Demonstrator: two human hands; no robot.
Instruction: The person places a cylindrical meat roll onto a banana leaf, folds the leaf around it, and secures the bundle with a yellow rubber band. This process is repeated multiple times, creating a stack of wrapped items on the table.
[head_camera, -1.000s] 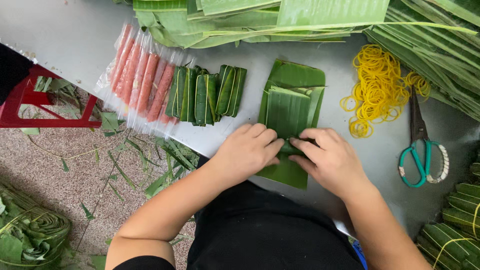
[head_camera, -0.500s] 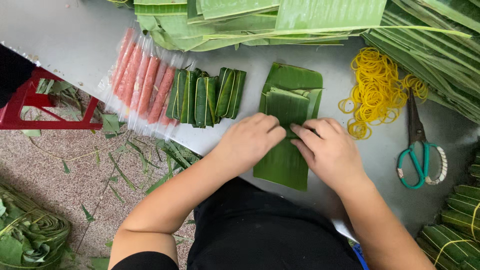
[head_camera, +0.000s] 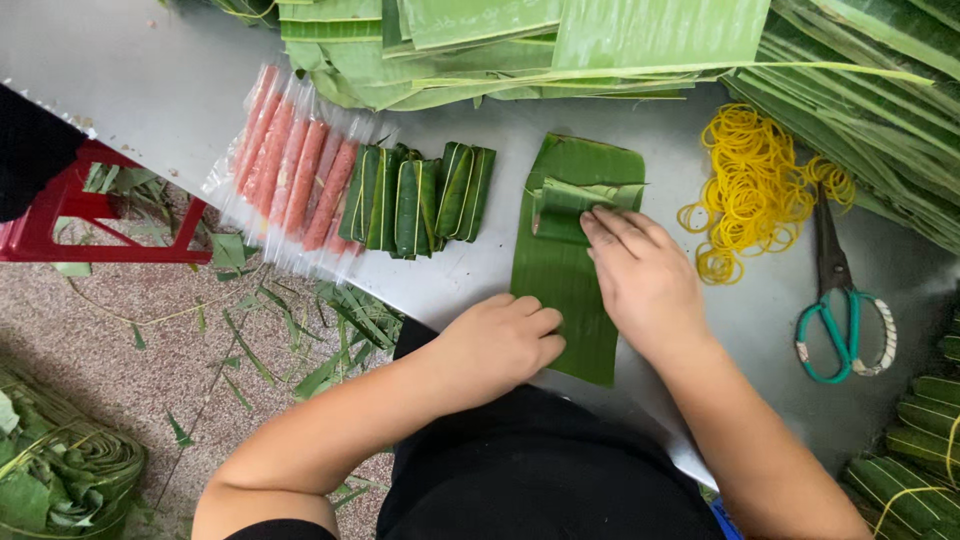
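A flat banana leaf strip (head_camera: 560, 280) lies lengthwise on the steel table (head_camera: 150, 90). On its far end sits a small leaf-wrapped roll (head_camera: 565, 205). My right hand (head_camera: 645, 280) presses flat on that roll, fingers pointing away from me. Near the leaf's lower left edge my left hand (head_camera: 500, 345) rests with curled fingers, touching the leaf. To the left lie several finished leaf bundles (head_camera: 415, 195) and a row of pink sausages in clear plastic (head_camera: 290, 170).
A heap of yellow rubber bands (head_camera: 755, 185) and green-handled scissors (head_camera: 835, 310) lie to the right. Long banana leaves (head_camera: 560, 40) are stacked along the far edge. More tied bundles (head_camera: 910, 450) sit at lower right. A red stool (head_camera: 60, 215) and leaf scraps are on the floor.
The small roll has moved up the leaf strip under my right hand. My left hand has pulled back toward me to the leaf's near left edge.
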